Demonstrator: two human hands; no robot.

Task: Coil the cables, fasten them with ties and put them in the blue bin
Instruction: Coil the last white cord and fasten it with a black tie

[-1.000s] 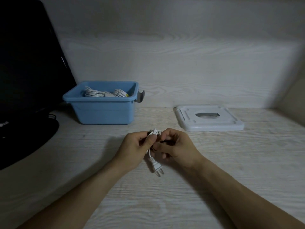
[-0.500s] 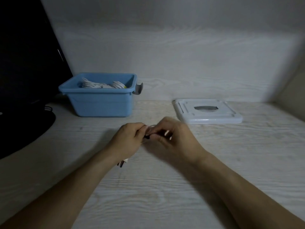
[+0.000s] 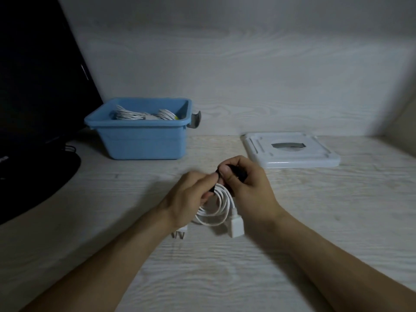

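So both hands, left hand point(image 3: 191, 194) and right hand point(image 3: 245, 188), pinch a black tie point(image 3: 236, 172) around the coiled white cable point(image 3: 216, 210). Blue bin point(image 3: 144, 140) sits well behind.

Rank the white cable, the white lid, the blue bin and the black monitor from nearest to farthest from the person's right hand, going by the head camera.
1. White cable: at the right hand, coiled just below it.
2. White lid: just behind the hand, to the right.
3. Blue bin: farther back, to the left.
4. Black monitor: far left edge.
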